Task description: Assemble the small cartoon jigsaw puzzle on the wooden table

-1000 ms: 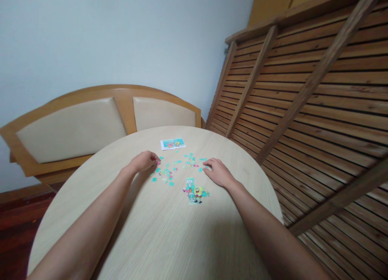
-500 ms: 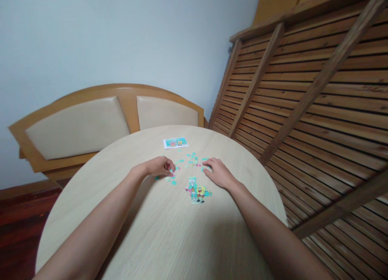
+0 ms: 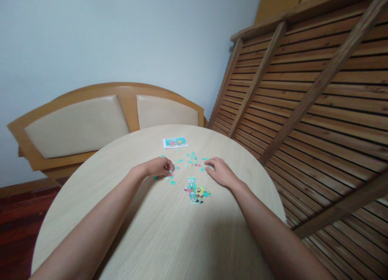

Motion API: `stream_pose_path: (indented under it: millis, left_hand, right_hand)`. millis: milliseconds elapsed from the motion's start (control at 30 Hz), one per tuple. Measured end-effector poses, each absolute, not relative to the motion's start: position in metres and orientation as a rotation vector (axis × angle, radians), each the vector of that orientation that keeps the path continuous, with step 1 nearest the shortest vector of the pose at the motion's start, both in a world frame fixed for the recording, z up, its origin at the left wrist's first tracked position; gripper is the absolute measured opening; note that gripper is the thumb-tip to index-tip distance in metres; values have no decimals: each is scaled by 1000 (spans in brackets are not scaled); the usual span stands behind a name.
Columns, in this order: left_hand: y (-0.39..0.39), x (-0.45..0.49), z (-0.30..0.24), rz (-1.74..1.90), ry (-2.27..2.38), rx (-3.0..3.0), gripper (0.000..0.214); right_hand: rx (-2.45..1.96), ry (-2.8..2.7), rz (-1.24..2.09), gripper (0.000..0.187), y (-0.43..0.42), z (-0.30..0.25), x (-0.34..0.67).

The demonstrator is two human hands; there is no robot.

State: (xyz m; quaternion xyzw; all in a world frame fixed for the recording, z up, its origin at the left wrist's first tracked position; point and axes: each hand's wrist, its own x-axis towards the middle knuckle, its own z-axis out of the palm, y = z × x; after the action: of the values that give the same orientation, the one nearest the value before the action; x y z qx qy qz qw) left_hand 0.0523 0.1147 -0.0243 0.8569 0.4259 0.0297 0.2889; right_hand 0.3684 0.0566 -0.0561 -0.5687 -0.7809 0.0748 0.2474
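Note:
Several small turquoise and pink puzzle pieces (image 3: 189, 162) lie scattered on a round light-wood table (image 3: 169, 235). My left hand (image 3: 158, 166) rests among them with its fingers curled and pinched on a small piece at the pile's left side. My right hand (image 3: 220, 171) lies on the table at the pile's right edge, fingers bent and touching pieces there. Between the hands, nearer to me, sits a partly assembled cartoon picture (image 3: 196, 190). A small printed reference card (image 3: 175, 142) lies beyond the pieces.
A wooden bench with two beige padded backs (image 3: 91, 124) curves behind the table against a pale blue wall. A slatted wooden bed frame (image 3: 312, 102) leans on the right, close to the table's edge. Dark red floor shows at the left.
My left hand moved right from the pile's left edge into the pieces and closed its fingers on one. My right hand stayed almost where it was.

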Motion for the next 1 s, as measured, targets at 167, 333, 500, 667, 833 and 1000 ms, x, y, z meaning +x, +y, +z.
stream_pose_path:
  millis: [167,333,500,667,833,1000]
  left_hand:
    - [115,52,-26,56,1152,2286,31]
    - [116,52,-27,39,1125,2278,25]
    - [115,51,-25,94,1151,2250,34]
    - [117,49,-28,70,1116,2242,29]
    - [112,50,-21,92,1086,2281,18]
    - [91,58,-2,331,991,2324,18]
  right_hand:
    - [-1530,-2139,206,25,57,-58,367]
    - [-1514,-2148,202,25,58,-60,368]
    - [-1502,-2143,202,24,58,-62,367]
    - [-1495,-2146,207,24,57,-61,365]
    - [-1462,-2170,213,24,53,-56,361]
    - [-1298,-2306,324,31,39,-43,350]
